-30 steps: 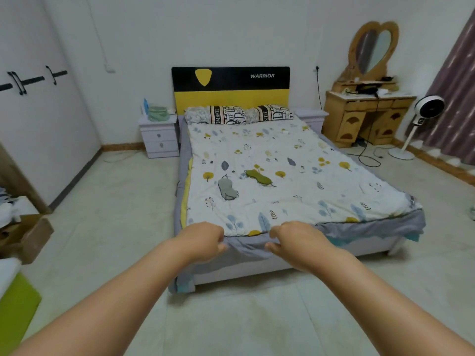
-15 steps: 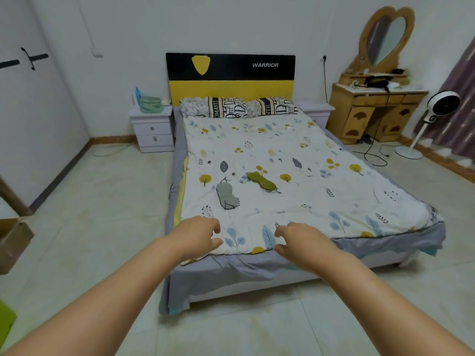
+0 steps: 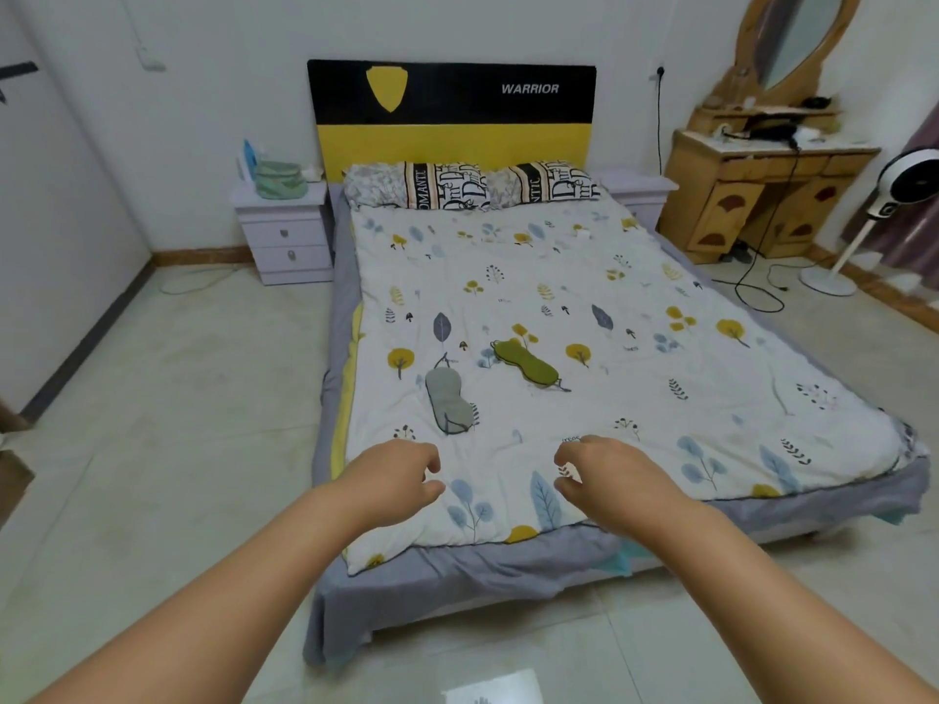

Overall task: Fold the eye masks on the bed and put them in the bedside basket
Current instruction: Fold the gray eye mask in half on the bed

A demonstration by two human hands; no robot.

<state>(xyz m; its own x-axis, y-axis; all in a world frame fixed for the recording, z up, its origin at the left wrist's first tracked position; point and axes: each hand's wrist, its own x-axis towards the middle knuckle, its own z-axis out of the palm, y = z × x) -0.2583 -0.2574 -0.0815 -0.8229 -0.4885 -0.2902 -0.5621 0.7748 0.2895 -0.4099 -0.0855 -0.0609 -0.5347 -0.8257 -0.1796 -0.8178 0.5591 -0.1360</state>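
Both hands, left point(image 3: 396, 475) and right point(image 3: 604, 475), hover empty with fingers loosely curled. The grey fabric eye mask point(image 3: 447, 398) at 12 o'clock and the olive-green fabric eye mask point(image 3: 526, 362) at 1 o'clock appear soft and light. Pinch each at its ends to fold.

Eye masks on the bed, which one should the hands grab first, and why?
Probably the left hand should reach forward to the grey eye mask. It lies flat on the quilt, just beyond that hand and nearer than the green eye mask. Both hands, the right hand too, are empty and half curled.
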